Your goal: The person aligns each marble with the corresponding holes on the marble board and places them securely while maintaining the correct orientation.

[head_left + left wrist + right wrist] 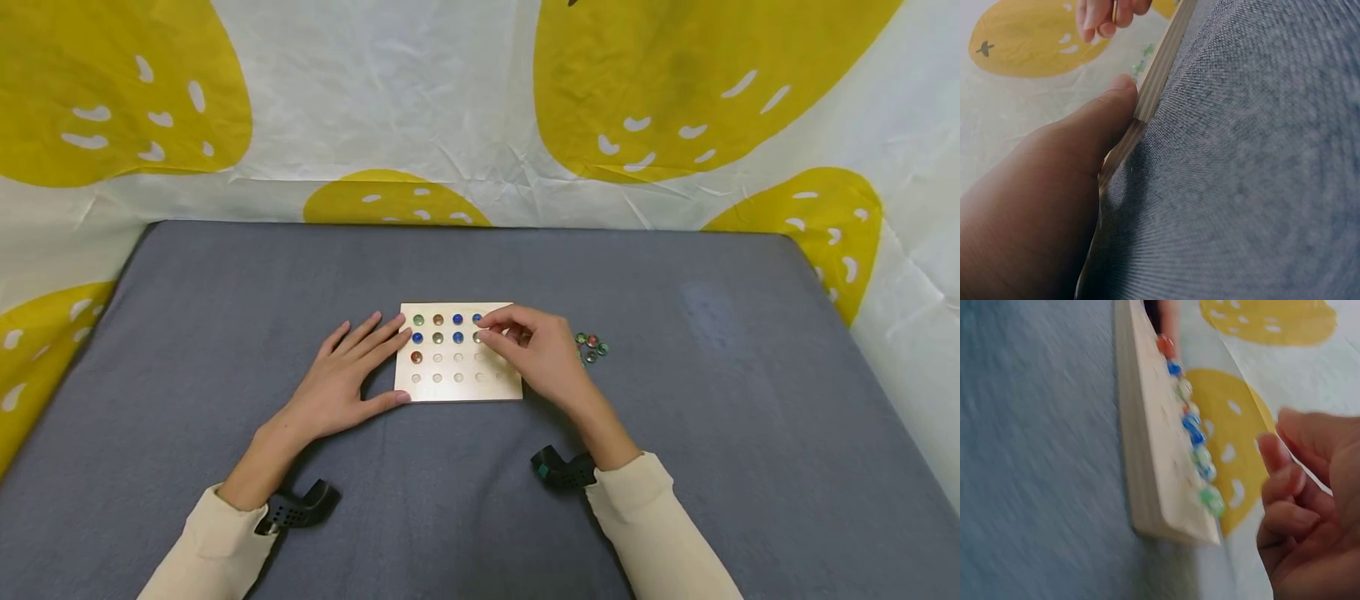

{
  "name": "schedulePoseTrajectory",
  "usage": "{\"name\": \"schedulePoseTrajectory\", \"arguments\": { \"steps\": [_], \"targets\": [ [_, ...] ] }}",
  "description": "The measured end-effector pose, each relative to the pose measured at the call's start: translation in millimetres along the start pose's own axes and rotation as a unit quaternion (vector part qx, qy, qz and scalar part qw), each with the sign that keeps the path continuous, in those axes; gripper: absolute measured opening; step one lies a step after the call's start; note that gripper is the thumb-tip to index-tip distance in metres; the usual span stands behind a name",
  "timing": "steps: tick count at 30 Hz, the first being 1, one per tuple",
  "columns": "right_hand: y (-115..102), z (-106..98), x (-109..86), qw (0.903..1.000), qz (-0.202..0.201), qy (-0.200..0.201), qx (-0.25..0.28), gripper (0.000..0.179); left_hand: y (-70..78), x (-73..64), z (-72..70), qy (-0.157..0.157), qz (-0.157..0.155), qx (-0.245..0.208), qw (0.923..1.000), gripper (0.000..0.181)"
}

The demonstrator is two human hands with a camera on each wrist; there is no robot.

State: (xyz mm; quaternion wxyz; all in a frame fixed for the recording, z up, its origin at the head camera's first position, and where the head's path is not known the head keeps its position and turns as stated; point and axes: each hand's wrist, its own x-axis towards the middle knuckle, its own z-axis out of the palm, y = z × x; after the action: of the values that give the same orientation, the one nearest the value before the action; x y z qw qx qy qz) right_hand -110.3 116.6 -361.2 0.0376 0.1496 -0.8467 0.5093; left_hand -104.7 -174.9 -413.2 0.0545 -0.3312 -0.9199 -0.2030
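A pale wooden board [450, 392] with rows of round hollows lies flat on the grey cloth. Glass marbles fill hollows in its far two rows, among them a green marble [418, 320] and a blue marble [417, 338]; an orange-red marble [416, 357] sits in the third row. My left hand [337, 392] is spread at the board's left side, its fingertips and thumb on the edge. Over the board's right part hovers my right hand [536, 346], thumb and index finger slightly apart beside a marble. In the right wrist view no marble shows between these fingers [1288, 481].
Several loose marbles [592, 343] lie on the cloth just right of the board, partly behind my right hand. The grey table [675, 500] ends at a white curtain [390, 100] with yellow fruit shapes. Each wrist wears a black camera mount [303, 504].
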Motion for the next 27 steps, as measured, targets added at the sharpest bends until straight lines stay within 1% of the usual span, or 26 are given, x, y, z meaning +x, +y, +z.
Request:
{"name": "schedulePoseTrajectory", "arguments": {
  "steps": [2,4,10,13,19,22,27],
  "targets": [
    [3,-7,-0.3,0.9999,0.003,-0.013,-0.001,0.015,0.1,0.0,-0.4,0.000,0.000,0.000,1.0000,0.079],
    [5,-14,-0.3,0.9998,0.007,-0.016,0.002,0.016,0.3,0.1,-0.8,0.000,0.001,0.001,1.0000,0.079],
    [16,-41,-1.0,0.9997,0.018,0.002,0.016,0.019,0.5,0.4,-1.5,0.000,0.001,-0.001,1.0000,0.078],
    [22,-56,-1.8,0.9995,0.026,0.001,0.017,0.021,0.3,0.5,-1.7,-0.001,-0.001,0.000,1.0000,0.079],
    [33,-80,-6.5,0.9986,0.048,-0.012,-0.020,0.023,0.2,0.2,-1.7,-0.001,-0.002,0.001,1.0000,0.079],
    [30,-90,-9.9,0.9980,0.050,-0.008,-0.037,0.021,0.4,0.1,-1.9,0.001,-0.001,0.000,1.0000,0.079],
    [23,-107,-17.6,0.9970,0.060,0.009,-0.047,0.020,1.2,0.3,-1.9,0.002,-0.001,-0.001,1.0000,0.079]
  ]
}}
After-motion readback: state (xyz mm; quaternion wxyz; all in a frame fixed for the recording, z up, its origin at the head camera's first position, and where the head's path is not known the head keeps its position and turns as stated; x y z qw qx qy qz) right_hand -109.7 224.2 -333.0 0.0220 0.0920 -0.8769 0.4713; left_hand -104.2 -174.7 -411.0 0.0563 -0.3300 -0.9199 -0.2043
